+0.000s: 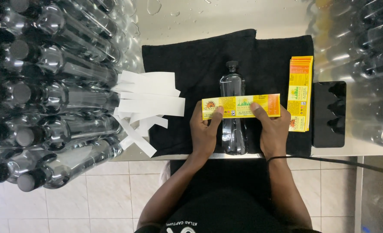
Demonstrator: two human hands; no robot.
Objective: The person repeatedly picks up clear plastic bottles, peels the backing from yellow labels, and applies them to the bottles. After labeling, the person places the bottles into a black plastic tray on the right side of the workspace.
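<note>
— What do we see at the bench?

— We see a clear plastic bottle (233,113) with a black cap lying on its side on a black cloth (187,64), cap pointing away from the person. Across its middle lies a yellow and orange label (241,106), stretched flat and crosswise.

— And the hands?

— We find the left hand (204,133) pinching the label's left end, thumb on top. The right hand (272,131) grips the right part of the label the same way, fingers pressed on it. Both rest on the cloth to either side of the bottle.

— What surrounds them?

— To the right we note a stack of matching labels (300,92) at the cloth's edge, and beside it a black tray (328,114) on the wet steel table (226,15). To the left we see a loose heap of white paper strips (146,105), some hanging over the table edge. Beyond them lies a pile of capped clear bottles (49,95), stacked on their sides. More bottles (372,51) crowd the far right, blurred.
</note>
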